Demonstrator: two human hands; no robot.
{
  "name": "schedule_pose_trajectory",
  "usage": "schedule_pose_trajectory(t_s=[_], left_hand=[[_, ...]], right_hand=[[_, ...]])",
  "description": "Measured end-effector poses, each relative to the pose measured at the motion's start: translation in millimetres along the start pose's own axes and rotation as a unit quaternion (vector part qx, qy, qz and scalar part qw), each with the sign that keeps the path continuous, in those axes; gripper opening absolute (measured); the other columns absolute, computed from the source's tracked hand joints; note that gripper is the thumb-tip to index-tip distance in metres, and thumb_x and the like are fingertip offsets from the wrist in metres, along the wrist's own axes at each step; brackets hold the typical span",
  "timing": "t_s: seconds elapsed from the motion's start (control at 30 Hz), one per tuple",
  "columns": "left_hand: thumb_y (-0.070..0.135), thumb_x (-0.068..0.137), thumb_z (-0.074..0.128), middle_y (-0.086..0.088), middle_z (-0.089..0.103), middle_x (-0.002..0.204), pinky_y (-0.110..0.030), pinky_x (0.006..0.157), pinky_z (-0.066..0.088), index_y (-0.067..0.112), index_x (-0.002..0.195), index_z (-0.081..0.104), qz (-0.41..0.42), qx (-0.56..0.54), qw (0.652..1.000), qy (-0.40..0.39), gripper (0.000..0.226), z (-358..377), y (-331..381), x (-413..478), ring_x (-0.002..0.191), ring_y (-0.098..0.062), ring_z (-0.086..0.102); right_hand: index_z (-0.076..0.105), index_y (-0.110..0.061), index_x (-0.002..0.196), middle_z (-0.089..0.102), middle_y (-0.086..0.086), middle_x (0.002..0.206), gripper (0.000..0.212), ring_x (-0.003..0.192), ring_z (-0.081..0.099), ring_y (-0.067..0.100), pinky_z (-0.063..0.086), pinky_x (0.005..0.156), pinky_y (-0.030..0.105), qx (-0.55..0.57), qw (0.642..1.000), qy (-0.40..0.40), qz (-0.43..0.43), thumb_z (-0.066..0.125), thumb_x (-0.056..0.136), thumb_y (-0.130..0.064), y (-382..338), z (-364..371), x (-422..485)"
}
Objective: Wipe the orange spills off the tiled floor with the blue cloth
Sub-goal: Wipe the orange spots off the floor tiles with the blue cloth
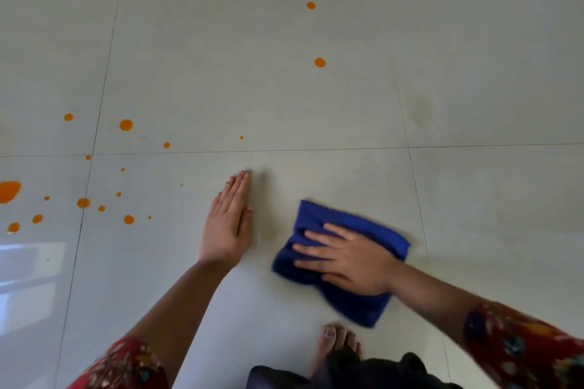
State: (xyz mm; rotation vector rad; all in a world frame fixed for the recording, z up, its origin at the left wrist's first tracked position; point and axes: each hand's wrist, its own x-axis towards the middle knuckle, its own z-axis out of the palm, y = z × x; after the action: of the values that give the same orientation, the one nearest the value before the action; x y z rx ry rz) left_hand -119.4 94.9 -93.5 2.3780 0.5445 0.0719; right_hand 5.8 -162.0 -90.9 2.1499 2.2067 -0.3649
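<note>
Spills (pixel 9 191) dot the floor (pixel 284 88) at left and farther off, the left hand (pixel 226 230) lies flat and empty on bare tile, and just right of it the right hand (pixel 350 259) presses spread, straight fingers onto the cloth (pixel 322 215).

Soft, even daylight on the glossy tiled floor (pixel 316 98), with a pale rectangular glare patch (pixel 31 278) at its near left edge and a faint shadow (pixel 264 199) just right of the left hand (pixel 227 227). Motion blur smears the right hand (pixel 347 259) and blue cloth (pixel 354 306). Wide-angle distortion bows the grout lines (pixel 102 85).
</note>
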Motion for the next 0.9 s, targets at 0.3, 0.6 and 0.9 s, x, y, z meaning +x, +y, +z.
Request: schedule_pose_trajectory(t_s=[0.3, 0.6, 0.9], left_hand=[[0.028, 0.095, 0.027, 0.011, 0.015, 0.158, -0.026, 0.118, 0.008, 0.021, 0.152, 0.023, 0.004, 0.026, 1.000, -0.009, 0.058, 4.1, 5.5, -11.9, 0.147, -0.008, 0.009], [0.023, 0.097, 0.029, 0.009, 0.019, 0.158, -0.026, 0.120, 0.006, 0.023, 0.151, 0.026, 0.054, 0.083, 0.994, -0.040, 0.053, 14.3, 7.6, -40.2, 0.147, -0.008, 0.013], [0.025, 0.098, 0.030, 0.009, 0.015, 0.159, -0.023, 0.118, -0.001, 0.023, 0.152, 0.023, 0.073, 0.128, 0.986, -0.078, 0.054, 6.3, 9.4, -41.9, 0.147, -0.008, 0.008]], right_hand=[[0.025, -0.033, 0.151, 0.022, -0.003, 0.160, 0.057, 0.148, 0.013, 0.031, 0.011, 0.118, 0.055, 0.021, 0.963, 0.078, 0.256, 0.032, 0.098, -0.051, -2.3, -5.6, 50.2], [0.002, -0.039, 0.153, 0.023, -0.001, 0.159, 0.055, 0.147, 0.018, 0.028, 0.017, 0.116, 0.055, 0.001, 0.938, 0.059, 0.341, 0.021, 0.101, -0.046, 19.1, -0.6, -60.9], [0.023, -0.035, 0.150, 0.021, -0.013, 0.157, 0.052, 0.148, 0.016, 0.019, 0.009, 0.118, 0.047, -0.047, 0.999, -0.007, 0.023, 0.032, 0.100, -0.043, -10.6, 16.2, -53.7]])
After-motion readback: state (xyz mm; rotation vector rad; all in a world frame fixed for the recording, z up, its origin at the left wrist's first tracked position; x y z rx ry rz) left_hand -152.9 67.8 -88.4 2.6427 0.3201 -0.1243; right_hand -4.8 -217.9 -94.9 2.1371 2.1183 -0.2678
